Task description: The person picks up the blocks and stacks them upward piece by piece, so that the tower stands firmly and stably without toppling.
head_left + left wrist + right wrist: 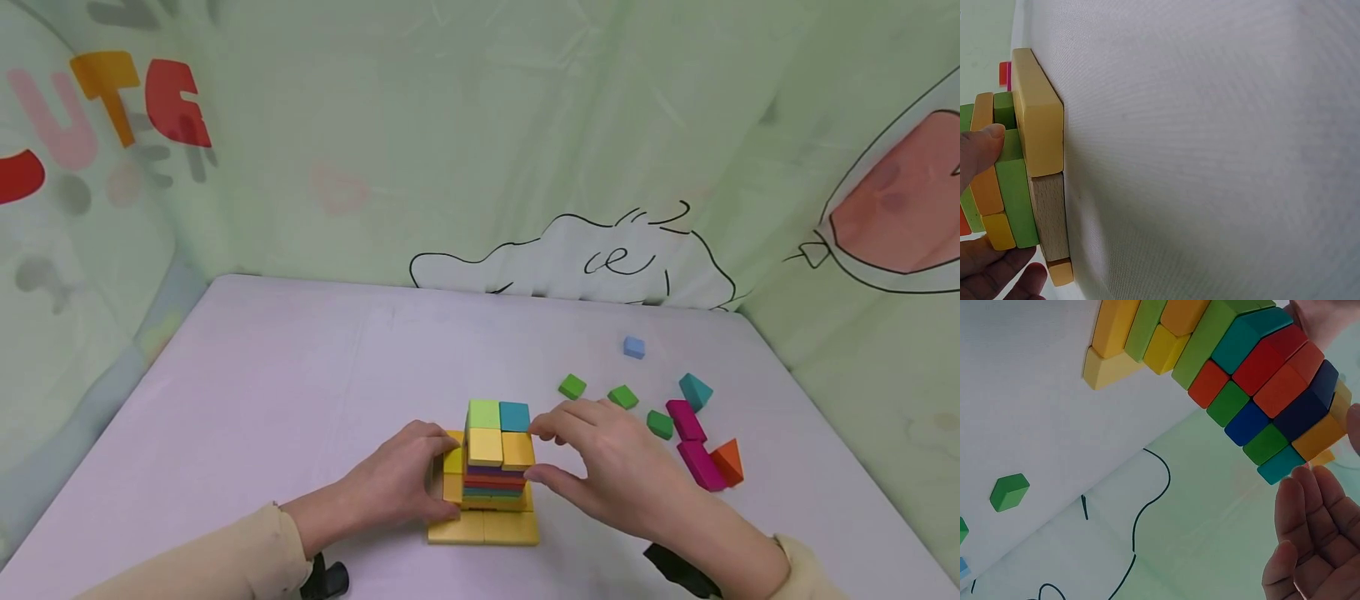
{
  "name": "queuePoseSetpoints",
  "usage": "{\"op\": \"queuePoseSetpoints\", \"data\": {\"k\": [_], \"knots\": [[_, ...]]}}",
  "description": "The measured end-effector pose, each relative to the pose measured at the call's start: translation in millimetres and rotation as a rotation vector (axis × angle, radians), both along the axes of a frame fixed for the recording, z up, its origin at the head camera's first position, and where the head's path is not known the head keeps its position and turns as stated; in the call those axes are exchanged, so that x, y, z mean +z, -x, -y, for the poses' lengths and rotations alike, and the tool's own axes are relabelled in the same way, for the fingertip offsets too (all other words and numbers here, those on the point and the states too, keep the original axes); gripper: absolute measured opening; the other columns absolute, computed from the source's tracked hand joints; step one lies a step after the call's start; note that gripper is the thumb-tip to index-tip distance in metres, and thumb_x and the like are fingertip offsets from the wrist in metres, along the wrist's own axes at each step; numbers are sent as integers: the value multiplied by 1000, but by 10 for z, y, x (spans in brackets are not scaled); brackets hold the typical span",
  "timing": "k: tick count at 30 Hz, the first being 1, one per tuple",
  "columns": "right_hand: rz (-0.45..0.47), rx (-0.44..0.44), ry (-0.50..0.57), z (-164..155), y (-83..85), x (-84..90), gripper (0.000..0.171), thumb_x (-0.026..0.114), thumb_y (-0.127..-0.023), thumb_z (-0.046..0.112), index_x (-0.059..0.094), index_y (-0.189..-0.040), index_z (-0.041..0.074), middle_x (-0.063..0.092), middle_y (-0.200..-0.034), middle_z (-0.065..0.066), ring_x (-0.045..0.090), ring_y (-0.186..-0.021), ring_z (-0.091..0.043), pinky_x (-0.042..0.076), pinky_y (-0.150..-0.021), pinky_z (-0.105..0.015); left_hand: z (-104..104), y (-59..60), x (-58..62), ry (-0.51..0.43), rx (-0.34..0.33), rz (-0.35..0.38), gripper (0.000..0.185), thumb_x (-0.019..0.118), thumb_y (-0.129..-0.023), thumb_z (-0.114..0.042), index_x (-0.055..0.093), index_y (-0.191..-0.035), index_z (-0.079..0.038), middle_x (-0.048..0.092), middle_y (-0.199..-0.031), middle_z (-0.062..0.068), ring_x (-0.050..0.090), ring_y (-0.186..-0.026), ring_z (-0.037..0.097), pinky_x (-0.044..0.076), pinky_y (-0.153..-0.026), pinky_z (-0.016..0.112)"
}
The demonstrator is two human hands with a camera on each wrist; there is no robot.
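Observation:
A tower of stacked coloured wooden blocks (484, 450) stands on the table, on a base of pale yellow blocks (483, 528). A light green block (483, 414) and a teal block (514, 417) top its far side. My left hand (397, 475) grips the lower layers from the left; its thumb (985, 147) lies on an orange block and the other fingers are on the opposite side. At the upper right of the tower is my right hand (611, 454), fingertips right at the teal block (1280, 467) and thumb near the top yellow block (1319, 445).
Right of the tower lie loose green blocks (572, 386), a blue block (633, 347), a teal triangular block (695, 392), magenta blocks (701, 465) and an orange triangular block (727, 461). A printed cloth (480, 150) hangs behind the white table (300, 375).

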State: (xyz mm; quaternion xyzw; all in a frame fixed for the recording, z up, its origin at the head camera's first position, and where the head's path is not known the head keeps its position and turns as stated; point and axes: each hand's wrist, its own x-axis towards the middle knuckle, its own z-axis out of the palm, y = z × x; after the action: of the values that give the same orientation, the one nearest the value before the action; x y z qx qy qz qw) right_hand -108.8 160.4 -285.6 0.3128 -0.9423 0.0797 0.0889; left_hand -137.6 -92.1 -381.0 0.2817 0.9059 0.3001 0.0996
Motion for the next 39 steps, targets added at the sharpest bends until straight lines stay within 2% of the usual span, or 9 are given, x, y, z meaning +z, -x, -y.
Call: {"op": "queuePoseSetpoints", "data": {"k": [4,9,14,20,39], "knots": [[15,-25,40,26,12,-17,60,89,-76,45,65,-124,20,68,-113,7,64,-100,-9,61,-82,-33,-1,5,8,0,2,3,67,93,-71,-30,69,-123,5,71,-120,11,59,-116,24,54,-103,42],[135,-54,69,85,82,-112,85,82,-79,57,52,-146,14,59,-140,-5,57,-127,-26,56,-100,-52,0,7,2,10,10,28,68,92,-72,-32,69,-124,4,70,-121,11,58,-117,24,53,-105,42],[205,-53,111,102,129,-178,78,79,-82,57,55,-142,13,58,-140,-5,56,-128,-27,54,-101,-55,-1,3,-8,10,8,33,67,91,-73,-33,69,-124,4,70,-121,10,58,-117,24,54,-105,42],[196,-36,129,104,149,-190,70,81,-83,51,58,-136,12,59,-138,-4,57,-126,-26,54,-101,-53,3,-2,-10,9,5,14,66,91,-73,-33,69,-123,4,70,-120,10,58,-117,23,54,-104,41],[226,-60,96,126,184,-149,70,82,-82,51,58,-137,14,58,-140,-4,56,-129,-26,53,-103,-54,1,-6,-6,19,5,12,67,92,-72,-34,69,-123,4,70,-119,10,58,-115,23,54,-104,41]]}}
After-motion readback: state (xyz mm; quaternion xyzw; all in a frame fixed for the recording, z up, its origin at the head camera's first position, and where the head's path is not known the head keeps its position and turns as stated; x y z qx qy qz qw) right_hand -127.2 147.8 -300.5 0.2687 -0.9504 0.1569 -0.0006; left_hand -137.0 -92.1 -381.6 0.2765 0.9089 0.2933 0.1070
